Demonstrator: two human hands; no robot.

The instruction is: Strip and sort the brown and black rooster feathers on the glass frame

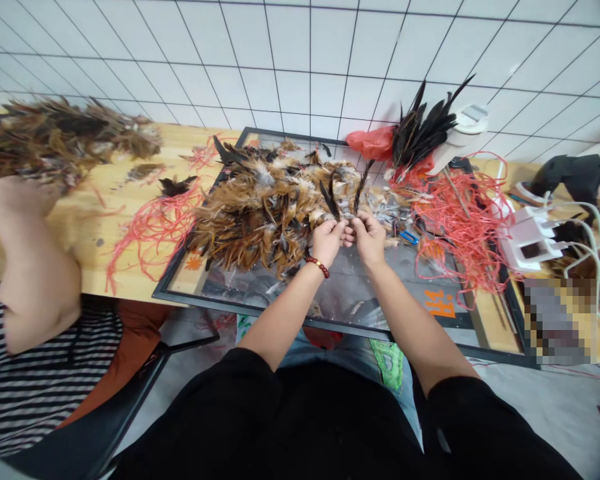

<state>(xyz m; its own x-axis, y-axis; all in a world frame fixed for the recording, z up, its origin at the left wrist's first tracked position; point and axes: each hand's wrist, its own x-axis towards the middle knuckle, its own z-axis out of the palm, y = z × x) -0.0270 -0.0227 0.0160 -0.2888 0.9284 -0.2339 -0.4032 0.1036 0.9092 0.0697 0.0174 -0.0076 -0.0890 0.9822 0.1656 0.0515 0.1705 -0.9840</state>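
Close together over the framed glass panel [340,303], my two hands each pinch a dark feather. My left hand [329,239], below a red bead bracelet [319,266], has its fingers closed on a dark feather [329,199] that points up. In my right hand [370,238] a second slim dark feather [363,187] stands upright. The feathers' lower ends are hidden by my fingers. A large pile of brown feathers [260,213] lies just left of and behind my hands. Blue-handled scissors [409,237] rest right of my right hand.
Pink plastic string [465,227] is heaped on the right, with another tangle [155,227] on the left. Black feathers [423,133] stand by a red bag [373,143] near the wall. A white power strip [533,237] has cables. A co-worker's arm [35,260] is at left.
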